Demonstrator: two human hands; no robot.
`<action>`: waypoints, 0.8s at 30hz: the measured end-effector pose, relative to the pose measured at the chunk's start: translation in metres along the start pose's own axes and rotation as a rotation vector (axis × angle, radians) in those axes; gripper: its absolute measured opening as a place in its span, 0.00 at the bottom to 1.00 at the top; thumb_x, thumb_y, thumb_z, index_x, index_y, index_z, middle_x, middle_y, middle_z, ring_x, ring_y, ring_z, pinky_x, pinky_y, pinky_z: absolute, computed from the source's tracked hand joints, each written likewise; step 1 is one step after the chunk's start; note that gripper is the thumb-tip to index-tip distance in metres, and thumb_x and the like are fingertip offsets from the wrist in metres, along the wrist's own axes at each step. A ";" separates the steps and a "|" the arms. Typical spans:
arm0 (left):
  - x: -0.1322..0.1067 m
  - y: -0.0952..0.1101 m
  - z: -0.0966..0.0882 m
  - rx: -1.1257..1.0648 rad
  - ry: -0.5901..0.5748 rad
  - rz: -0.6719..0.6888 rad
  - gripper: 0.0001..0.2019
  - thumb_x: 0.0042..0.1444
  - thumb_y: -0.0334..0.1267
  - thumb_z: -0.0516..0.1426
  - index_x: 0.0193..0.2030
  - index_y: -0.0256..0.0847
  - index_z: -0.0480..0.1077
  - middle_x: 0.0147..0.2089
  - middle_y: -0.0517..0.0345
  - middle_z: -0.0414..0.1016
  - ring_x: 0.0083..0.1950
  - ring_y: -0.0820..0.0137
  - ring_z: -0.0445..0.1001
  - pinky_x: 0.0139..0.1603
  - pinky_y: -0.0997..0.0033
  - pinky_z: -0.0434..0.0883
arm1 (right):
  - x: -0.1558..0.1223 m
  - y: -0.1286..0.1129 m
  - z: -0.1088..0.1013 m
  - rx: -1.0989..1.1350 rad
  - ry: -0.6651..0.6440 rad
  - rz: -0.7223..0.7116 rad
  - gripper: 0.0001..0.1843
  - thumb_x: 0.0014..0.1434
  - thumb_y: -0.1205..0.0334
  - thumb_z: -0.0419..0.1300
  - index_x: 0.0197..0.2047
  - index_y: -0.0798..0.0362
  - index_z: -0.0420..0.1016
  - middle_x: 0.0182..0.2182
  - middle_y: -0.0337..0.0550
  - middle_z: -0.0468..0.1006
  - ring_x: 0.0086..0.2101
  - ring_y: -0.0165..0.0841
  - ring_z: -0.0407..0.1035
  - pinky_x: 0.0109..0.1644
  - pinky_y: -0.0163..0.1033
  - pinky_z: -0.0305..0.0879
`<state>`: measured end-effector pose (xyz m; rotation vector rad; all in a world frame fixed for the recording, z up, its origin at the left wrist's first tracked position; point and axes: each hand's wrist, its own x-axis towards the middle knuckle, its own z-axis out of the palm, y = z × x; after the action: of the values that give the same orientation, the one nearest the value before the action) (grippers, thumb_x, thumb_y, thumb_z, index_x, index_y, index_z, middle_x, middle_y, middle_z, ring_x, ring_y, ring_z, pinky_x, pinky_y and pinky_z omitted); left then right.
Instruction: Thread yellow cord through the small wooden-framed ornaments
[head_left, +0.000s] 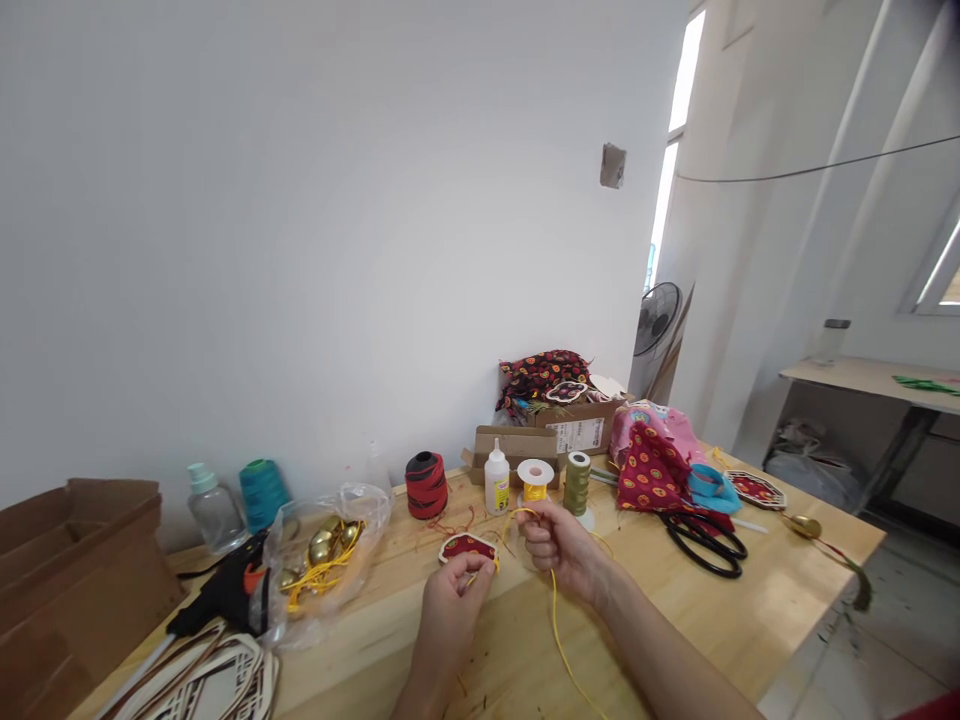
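The counter (360, 680) is smooth, grained wood. The ornament (466, 546) has a printed cloth face and a wood-like rim; the yellow cord (556, 620) looks smooth. The bells (321, 547) are glossy metal, the bag (370, 507) crinkled clear plastic, the left cardboard box (82, 590) matt.

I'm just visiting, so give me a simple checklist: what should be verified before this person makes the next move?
1. Cord held by the right grip: ok, it is pinched at the fingertips.
2. Patch steadied by the left grip: ok, the fingertips pinch at its near edge.
3. Cord gathered up: not ok, a length trails loosely below the right grip.
4. Cord clear of the scissors: ok, they lie apart, to the right.
5. Scissors closed: cannot tell, the blades are out of sight.
6. Glue bottle upright: ok, it stands behind the patch.
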<state>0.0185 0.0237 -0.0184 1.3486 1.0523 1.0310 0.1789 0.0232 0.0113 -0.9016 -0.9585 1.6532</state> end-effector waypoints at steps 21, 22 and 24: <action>-0.001 0.003 -0.001 -0.029 0.022 -0.013 0.14 0.35 0.48 0.58 0.21 0.36 0.70 0.12 0.64 0.64 0.15 0.75 0.62 0.17 0.77 0.57 | 0.001 0.009 0.003 0.174 -0.051 0.000 0.13 0.47 0.68 0.54 0.38 0.58 0.70 0.07 0.23 0.47 0.11 0.19 0.33 0.14 0.27 0.30; -0.001 0.003 -0.001 -0.035 0.015 -0.015 0.14 0.35 0.47 0.59 0.21 0.36 0.70 0.12 0.64 0.64 0.16 0.74 0.63 0.17 0.77 0.58 | 0.000 0.011 0.008 0.079 -0.068 -0.018 0.14 0.46 0.68 0.56 0.39 0.57 0.70 0.08 0.23 0.48 0.11 0.18 0.34 0.14 0.27 0.31; 0.000 0.004 -0.002 -0.058 -0.011 -0.005 0.14 0.34 0.46 0.59 0.21 0.35 0.71 0.13 0.62 0.66 0.18 0.72 0.65 0.20 0.76 0.61 | -0.002 0.016 0.017 -0.144 -0.123 -0.052 0.16 0.44 0.67 0.58 0.40 0.57 0.70 0.08 0.24 0.51 0.12 0.18 0.38 0.15 0.27 0.33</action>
<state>0.0164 0.0240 -0.0147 1.3032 1.0094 1.0417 0.1584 0.0156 0.0042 -0.8698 -1.1880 1.6268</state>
